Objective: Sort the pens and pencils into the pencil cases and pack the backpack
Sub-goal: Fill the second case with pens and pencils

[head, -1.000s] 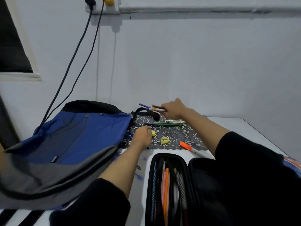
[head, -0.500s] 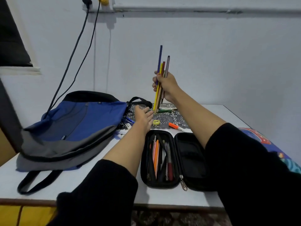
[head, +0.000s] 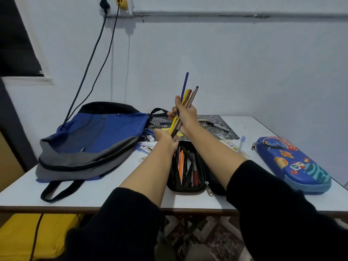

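White table, pale wall behind. Blue-and-grey fabric backpack lies flat, unpacked as far as I see. My left hand at bundle's lower tips, grip unclear. My right hand clasps bundle of coloured pencils above open black zip pencil case, part-filled. Black marker loose beyond. Blue space-print hard case zipped. Sorting midway, I judge; packing remains.

Backpack blue-grey; pencil case blue, planets.

You are facing a pale wall | dark window is showing upper left, over a white sill | conduit is running along the top | two cables are hanging from the socket | white table is spanning the middle | patterned floor is showing bottom centre.
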